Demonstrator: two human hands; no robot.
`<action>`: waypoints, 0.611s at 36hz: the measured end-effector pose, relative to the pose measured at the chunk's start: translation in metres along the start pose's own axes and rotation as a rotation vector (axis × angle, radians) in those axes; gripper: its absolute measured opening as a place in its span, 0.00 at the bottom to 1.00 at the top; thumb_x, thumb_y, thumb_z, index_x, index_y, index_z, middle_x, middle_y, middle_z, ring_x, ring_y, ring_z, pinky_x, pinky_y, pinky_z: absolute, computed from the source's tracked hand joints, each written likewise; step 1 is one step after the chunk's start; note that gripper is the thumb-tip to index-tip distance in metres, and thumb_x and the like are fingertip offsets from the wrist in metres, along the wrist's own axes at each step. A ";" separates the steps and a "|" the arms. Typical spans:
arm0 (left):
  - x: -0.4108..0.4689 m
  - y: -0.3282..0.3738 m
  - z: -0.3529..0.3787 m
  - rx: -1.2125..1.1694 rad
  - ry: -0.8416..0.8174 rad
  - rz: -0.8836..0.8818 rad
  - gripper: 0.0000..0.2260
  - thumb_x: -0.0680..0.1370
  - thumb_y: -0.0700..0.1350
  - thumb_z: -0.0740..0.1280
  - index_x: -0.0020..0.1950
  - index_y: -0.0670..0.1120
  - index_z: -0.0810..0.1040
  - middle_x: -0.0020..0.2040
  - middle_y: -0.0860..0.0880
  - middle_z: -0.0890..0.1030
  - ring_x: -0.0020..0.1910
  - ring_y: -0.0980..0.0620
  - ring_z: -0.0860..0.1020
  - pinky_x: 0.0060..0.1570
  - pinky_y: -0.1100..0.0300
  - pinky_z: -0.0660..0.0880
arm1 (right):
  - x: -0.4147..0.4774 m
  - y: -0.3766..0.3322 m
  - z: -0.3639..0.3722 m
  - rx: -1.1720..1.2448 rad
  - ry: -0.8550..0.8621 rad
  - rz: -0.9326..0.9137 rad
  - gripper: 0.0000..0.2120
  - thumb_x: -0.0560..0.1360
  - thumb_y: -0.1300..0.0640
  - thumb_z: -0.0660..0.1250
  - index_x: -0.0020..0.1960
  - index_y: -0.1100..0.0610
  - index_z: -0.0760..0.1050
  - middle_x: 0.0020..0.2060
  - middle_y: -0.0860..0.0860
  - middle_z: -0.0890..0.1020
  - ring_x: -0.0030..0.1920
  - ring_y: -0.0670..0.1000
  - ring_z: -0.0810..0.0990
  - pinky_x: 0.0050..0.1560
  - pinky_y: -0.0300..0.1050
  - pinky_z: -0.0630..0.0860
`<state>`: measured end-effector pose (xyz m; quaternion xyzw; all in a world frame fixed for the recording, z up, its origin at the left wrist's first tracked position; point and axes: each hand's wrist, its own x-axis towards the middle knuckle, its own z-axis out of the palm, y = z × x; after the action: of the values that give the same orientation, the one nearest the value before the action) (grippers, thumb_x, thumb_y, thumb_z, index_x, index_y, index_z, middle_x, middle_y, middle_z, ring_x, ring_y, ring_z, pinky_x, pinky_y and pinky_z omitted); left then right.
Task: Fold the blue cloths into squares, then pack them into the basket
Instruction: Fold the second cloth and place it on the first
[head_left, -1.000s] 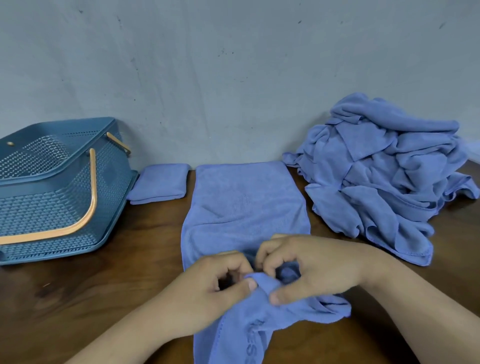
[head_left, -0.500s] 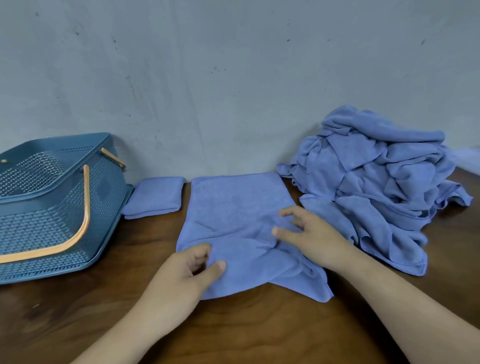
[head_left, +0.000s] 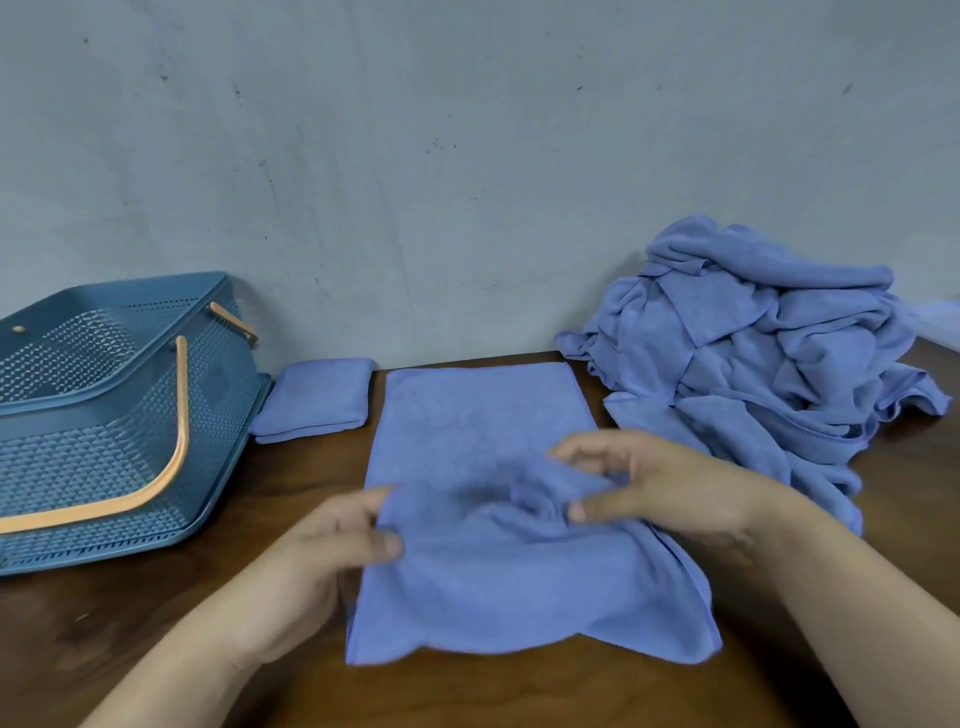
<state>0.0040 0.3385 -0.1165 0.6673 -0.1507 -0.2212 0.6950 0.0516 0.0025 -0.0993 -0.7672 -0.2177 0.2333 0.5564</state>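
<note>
Blue cloth (head_left: 493, 571) lies on the desk (head_left: 156, 649), left hand (head_left: 322, 551) pinching its 9 o'clock edge in its fingers, right hand (head_left: 665, 488) grasping a bunched fold at 3. Basket (head_left: 104, 364) at 9, pile (head_left: 753, 353) crowding 2, bare wood at 6.

No txt, labels, brands or nos. for you to log. Nothing legible on the spread blue microfibre cloth (head_left: 483, 415), the teal perforated plastic basket w/ orange handles (head_left: 104, 441), the small folded blue cloth square (head_left: 317, 400) or the heap of crumpled blue cloths (head_left: 753, 364). Near part of the spread cloth is motion-blurred, so you can't read its surface there.
</note>
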 end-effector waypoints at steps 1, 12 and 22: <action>0.003 0.002 0.003 -0.039 0.124 0.067 0.20 0.77 0.40 0.69 0.69 0.37 0.79 0.67 0.31 0.80 0.66 0.30 0.78 0.68 0.37 0.71 | 0.009 0.003 -0.001 0.028 0.159 -0.017 0.20 0.77 0.60 0.77 0.66 0.47 0.81 0.66 0.49 0.82 0.70 0.49 0.79 0.68 0.48 0.78; 0.028 -0.029 -0.013 0.357 0.582 -0.059 0.27 0.78 0.44 0.77 0.69 0.65 0.71 0.54 0.59 0.86 0.60 0.58 0.82 0.65 0.55 0.72 | 0.032 0.038 -0.002 -0.368 0.538 -0.007 0.38 0.76 0.51 0.78 0.79 0.35 0.62 0.76 0.37 0.63 0.73 0.38 0.63 0.74 0.44 0.66; 0.004 -0.007 -0.025 0.513 -0.018 -0.268 0.12 0.73 0.43 0.79 0.54 0.49 0.81 0.41 0.46 0.75 0.39 0.46 0.67 0.40 0.52 0.64 | 0.003 0.017 -0.004 -0.695 0.147 0.096 0.25 0.74 0.54 0.78 0.66 0.34 0.76 0.62 0.32 0.77 0.64 0.34 0.74 0.67 0.34 0.71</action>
<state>0.0195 0.3574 -0.1255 0.8333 -0.1186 -0.2717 0.4667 0.0574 -0.0033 -0.1147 -0.9347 -0.2072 0.1155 0.2646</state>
